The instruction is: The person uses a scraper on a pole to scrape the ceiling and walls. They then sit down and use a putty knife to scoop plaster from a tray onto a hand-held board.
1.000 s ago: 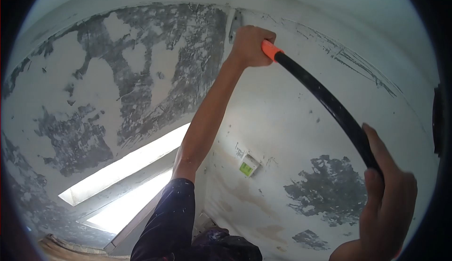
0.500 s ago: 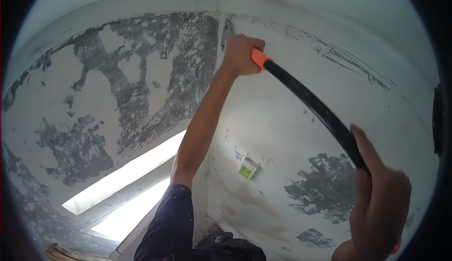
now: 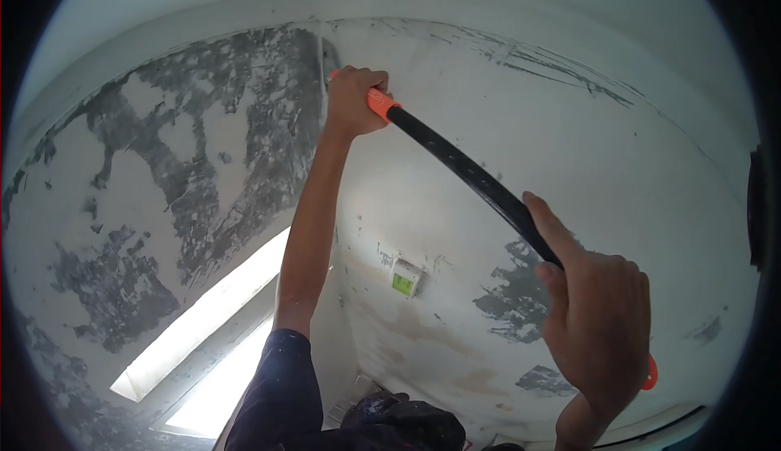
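Note:
A long black tool handle with an orange section near its upper end slants from upper centre to lower right. Around that orange section my left hand is closed, high up by the wall corner. Just above it a thin grey blade lies close to the wall, partly hidden by the hand. My right hand grips the lower part of the handle, with its index finger stretched along it. A red-orange end piece shows behind the right hand.
Grey patches mark the left wall above a bright window. On the right wall are a small box with a green face and a dark patch. A dark object stands at the right edge.
Both hands and the tool appear further left in the view, and the right hand is closer to the middle. The wall features have also shifted left. Both hands still hold the handle.

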